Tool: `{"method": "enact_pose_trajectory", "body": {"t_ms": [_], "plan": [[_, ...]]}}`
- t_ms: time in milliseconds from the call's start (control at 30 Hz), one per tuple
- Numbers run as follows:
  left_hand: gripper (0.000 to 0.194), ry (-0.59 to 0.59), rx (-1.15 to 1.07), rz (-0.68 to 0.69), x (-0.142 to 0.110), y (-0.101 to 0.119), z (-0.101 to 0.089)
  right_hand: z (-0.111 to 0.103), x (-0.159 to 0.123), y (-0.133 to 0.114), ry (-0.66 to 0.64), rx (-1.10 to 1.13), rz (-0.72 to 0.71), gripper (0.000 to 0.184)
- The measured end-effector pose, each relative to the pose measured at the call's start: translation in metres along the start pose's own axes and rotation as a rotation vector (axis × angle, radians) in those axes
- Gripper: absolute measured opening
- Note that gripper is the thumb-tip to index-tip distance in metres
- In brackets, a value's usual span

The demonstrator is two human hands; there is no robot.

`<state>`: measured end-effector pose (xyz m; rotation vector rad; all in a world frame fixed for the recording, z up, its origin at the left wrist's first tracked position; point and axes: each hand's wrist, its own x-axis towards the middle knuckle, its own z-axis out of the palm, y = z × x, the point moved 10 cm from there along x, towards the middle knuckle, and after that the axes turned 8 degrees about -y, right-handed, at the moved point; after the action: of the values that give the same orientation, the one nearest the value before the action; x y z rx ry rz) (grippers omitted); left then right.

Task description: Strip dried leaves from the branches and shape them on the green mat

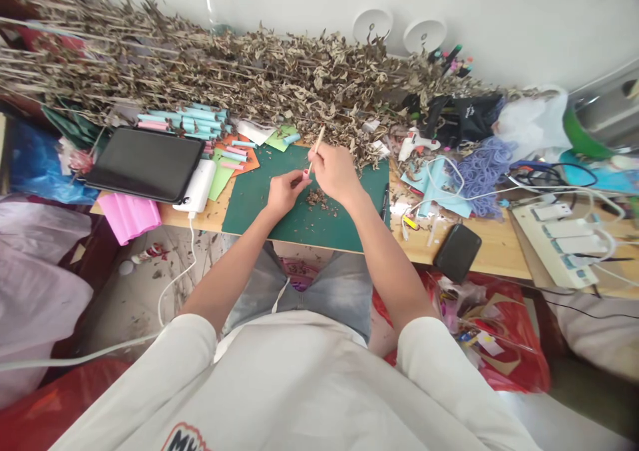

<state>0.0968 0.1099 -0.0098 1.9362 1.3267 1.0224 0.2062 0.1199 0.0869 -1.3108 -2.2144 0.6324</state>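
Observation:
Over the green cutting mat (259, 205), my left hand (285, 190) pinches a small pink paper tube (306, 173), mostly covered by the fingers. My right hand (338, 171) is closed round a thin wooden stick (319, 137), held tilted with its lower end at the tube; whether it reaches inside cannot be made out. Just below the hands lies a small heap of crumbled dry leaves (319, 200). Beyond the mat, a light blue paper roll (291, 140) rests near a green paper sheet (276, 138).
Dried leafy stalks (239, 65) span the back. To the left are stacked paper rolls (200, 122), a tablet (144, 163) and a white power bank (198, 188). On the right lie a glue gun (417, 143), purple yarn (482, 171), a black case (458, 251) and a power strip (554, 245).

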Motion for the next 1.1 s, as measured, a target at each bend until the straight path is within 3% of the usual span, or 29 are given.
{"method": "enact_pose_trajectory", "body": {"t_ms": [600,1100], "plan": [[0.021,0.013,-0.026,0.011,0.0,0.0,-0.001,0.008,0.0,0.011,-0.019,0.144,0.033,0.029],[0.02,0.007,-0.009,0.003,0.0,0.001,-0.001,0.007,0.0,0.001,-0.05,0.054,0.022,0.027]]}}
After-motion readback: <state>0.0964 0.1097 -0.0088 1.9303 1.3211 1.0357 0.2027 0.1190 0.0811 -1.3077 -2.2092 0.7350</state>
